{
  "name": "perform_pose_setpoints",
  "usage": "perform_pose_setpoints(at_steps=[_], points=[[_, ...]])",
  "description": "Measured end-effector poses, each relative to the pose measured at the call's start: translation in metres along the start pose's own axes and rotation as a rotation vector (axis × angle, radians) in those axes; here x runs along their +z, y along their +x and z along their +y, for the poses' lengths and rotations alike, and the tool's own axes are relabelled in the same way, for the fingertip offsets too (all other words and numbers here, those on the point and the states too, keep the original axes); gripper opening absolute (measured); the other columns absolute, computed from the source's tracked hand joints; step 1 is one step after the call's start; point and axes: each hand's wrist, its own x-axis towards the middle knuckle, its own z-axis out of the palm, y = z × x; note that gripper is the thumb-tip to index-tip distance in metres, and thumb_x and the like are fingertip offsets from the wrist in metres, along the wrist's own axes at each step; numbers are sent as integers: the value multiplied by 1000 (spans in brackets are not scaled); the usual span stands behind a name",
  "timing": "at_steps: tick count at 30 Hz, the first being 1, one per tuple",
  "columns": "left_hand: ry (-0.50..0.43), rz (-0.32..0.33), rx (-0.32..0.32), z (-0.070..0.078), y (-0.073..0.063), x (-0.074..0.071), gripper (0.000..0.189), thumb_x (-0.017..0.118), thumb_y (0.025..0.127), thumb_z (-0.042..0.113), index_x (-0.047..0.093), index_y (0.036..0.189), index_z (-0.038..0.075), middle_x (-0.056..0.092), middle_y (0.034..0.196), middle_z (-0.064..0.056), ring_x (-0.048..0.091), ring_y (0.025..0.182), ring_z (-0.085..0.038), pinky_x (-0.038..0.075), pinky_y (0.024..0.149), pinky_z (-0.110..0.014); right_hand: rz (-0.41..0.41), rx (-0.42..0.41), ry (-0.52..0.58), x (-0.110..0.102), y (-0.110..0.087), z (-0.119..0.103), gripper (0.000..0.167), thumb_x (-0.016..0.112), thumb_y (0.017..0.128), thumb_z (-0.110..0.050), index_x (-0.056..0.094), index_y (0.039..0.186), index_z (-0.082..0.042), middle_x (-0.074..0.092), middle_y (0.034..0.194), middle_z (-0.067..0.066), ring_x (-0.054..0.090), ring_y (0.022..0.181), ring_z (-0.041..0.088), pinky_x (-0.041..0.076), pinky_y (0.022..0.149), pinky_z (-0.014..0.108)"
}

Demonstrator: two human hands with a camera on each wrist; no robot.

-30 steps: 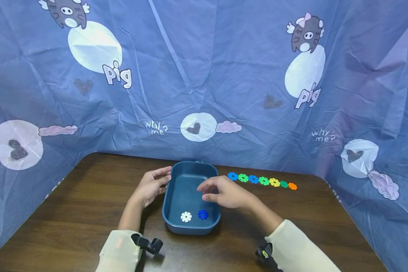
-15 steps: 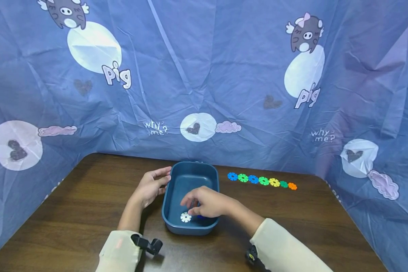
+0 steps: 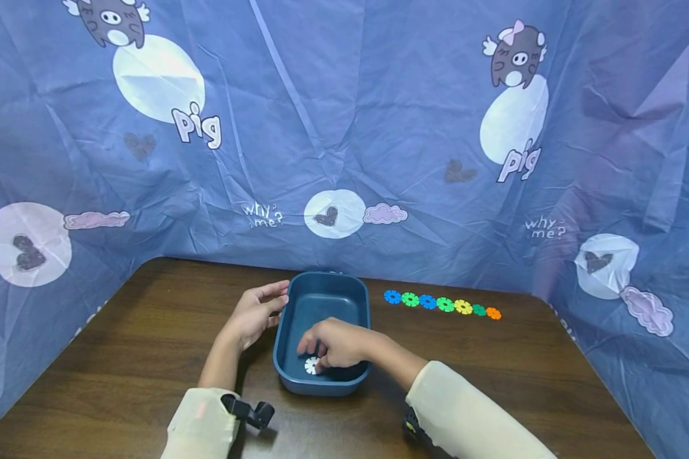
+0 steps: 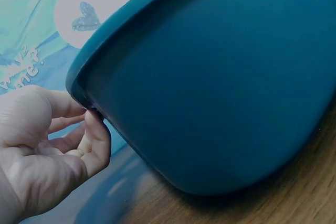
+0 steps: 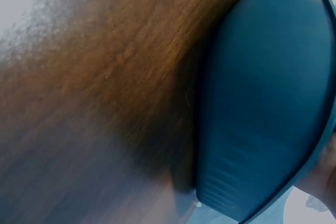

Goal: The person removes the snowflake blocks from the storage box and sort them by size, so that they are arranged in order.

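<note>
A dark blue-green plastic tub (image 3: 323,387) stands on the table. Inside it, near the front, lies a white notched disc (image 3: 311,365), partly covered by my right thumb. My right hand (image 3: 339,344) reaches over the tub's right wall, its fingers loosely bent above the disc; whether it grips the disc cannot be told. The dark blue disc is hidden under this hand. On the tub's left side, my left hand (image 3: 254,317) touches the outer wall by the rim with its fingertips. In the left wrist view those fingers (image 4: 97,137) meet the wall just under the rim.
To the tub's right, a row of several notched discs (image 3: 444,305) in blue, green, yellow and orange lies on the brown wooden table (image 3: 143,344). A blue printed cloth (image 3: 344,127) hangs behind the table and along its sides.
My right hand has come down and to the left inside the tub, toward the white disc, and now covers the dark blue one. My left hand stays at the tub's left wall.
</note>
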Motion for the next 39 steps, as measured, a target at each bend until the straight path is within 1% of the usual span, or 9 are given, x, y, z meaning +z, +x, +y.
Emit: perform_pose_setpoints(at_steps=[5, 8, 13, 15, 19, 26, 32, 36, 39], points=[[15, 0, 0, 2, 0, 1, 47, 56, 104, 4, 47, 149, -4, 49, 142, -23, 58, 111, -20, 56, 80, -26, -20, 12, -12, 2, 4, 4, 38, 84, 85, -8, 74, 121, -15, 66, 105, -2, 64, 86, 4, 52, 78, 17], [16, 3, -2, 2, 0, 1, 47, 57, 103, 4, 48, 149, -3, 49, 142, -23, 59, 109, -19, 56, 79, -26, -31, 18, -13, 1, 8, 6, 38, 86, 83, -10, 74, 118, -16, 64, 102, -3, 63, 86, 6, 51, 78, 18], [9, 6, 0, 1, 2, -1, 47, 57, 103, 4, 48, 148, -4, 50, 140, -22, 60, 105, -16, 56, 78, -26, -48, 47, 37, 0, 13, 7, 32, 88, 80, -10, 73, 108, -18, 62, 99, -5, 61, 86, 8, 51, 78, 20], [4, 5, 1, 0, 2, 0, 47, 57, 103, 3, 48, 148, -4, 50, 140, -22, 60, 105, -17, 56, 78, -26, -61, 59, 55, -1, 14, 7, 30, 88, 80, -9, 73, 104, -18, 61, 98, -5, 61, 86, 9, 50, 79, 21], [-3, 6, 0, 0, 2, 0, 47, 57, 102, 2, 48, 148, -4, 50, 139, -22, 59, 105, -16, 56, 77, -25, -81, 69, 73, -1, 16, 8, 27, 88, 80, -8, 72, 100, -17, 61, 97, -5, 59, 86, 8, 50, 79, 21], [-4, 11, 0, 0, 1, 0, 46, 56, 103, 2, 48, 147, -4, 51, 138, -21, 59, 107, -17, 56, 77, -26, -56, 66, 118, 0, 16, 9, 31, 89, 77, -3, 66, 95, -14, 61, 91, -4, 57, 80, 7, 49, 75, 21], [-1, 11, -2, 0, 0, 0, 46, 55, 103, 1, 48, 148, -5, 51, 138, -22, 60, 105, -17, 56, 78, -26, -42, 56, 155, 1, 15, 9, 29, 86, 80, 1, 65, 95, -13, 63, 88, -3, 60, 77, 8, 52, 70, 21], [2, 11, -3, 0, 1, 1, 46, 55, 103, 2, 48, 148, -4, 51, 139, -22, 60, 105, -16, 56, 78, -26, -36, 43, 164, 1, 15, 9, 26, 83, 82, 2, 69, 97, -13, 66, 88, -3, 61, 78, 7, 53, 71, 21], [1, 11, -4, -1, 1, 0, 46, 56, 103, 2, 48, 148, -4, 51, 139, -23, 60, 106, -17, 56, 78, -26, -27, 17, 181, -1, 13, 9, 23, 80, 85, 5, 73, 100, -11, 68, 88, -3, 62, 79, 6, 54, 73, 21]])
